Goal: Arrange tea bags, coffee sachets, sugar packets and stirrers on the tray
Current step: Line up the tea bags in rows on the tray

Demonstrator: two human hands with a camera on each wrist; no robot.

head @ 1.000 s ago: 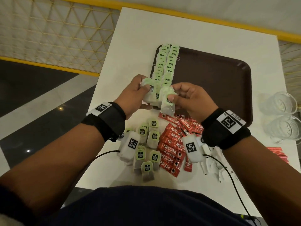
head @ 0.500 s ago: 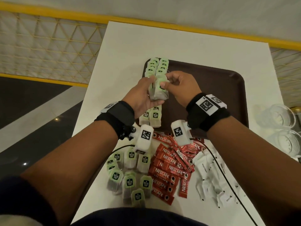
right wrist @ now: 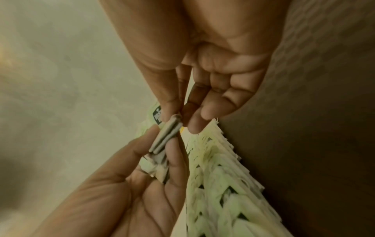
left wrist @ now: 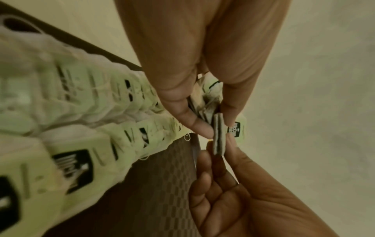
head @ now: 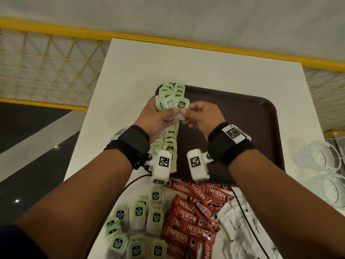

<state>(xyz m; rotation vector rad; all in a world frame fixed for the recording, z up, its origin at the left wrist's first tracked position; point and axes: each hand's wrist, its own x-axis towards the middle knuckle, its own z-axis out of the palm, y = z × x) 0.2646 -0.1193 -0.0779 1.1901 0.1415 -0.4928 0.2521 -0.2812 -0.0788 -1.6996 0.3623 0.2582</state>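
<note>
My left hand (head: 158,116) grips a small bundle of green-tagged tea bags (head: 172,105) above the left side of the brown tray (head: 242,118). My right hand (head: 188,114) meets it from the right, its thumb and forefinger pinching one tea bag of that bundle (right wrist: 168,129). The left wrist view shows the bundle (left wrist: 218,133) edge-on between my left thumb and fingers. Two overlapping rows of tea bags (head: 168,144) run along the tray's left edge under my hands. Loose tea bags (head: 145,221), red coffee sachets (head: 192,217) and white sugar packets (head: 240,227) lie on the white table near me.
Two clear glasses (head: 321,157) stand at the table's right edge. The tray's middle and right part is bare brown surface. A yellow railing (head: 56,28) with mesh runs behind and left of the table (head: 186,68).
Both hands carried the tea bag bundle away from my body, from the tray's near edge to over its far left part. The right hand now pinches one bag.
</note>
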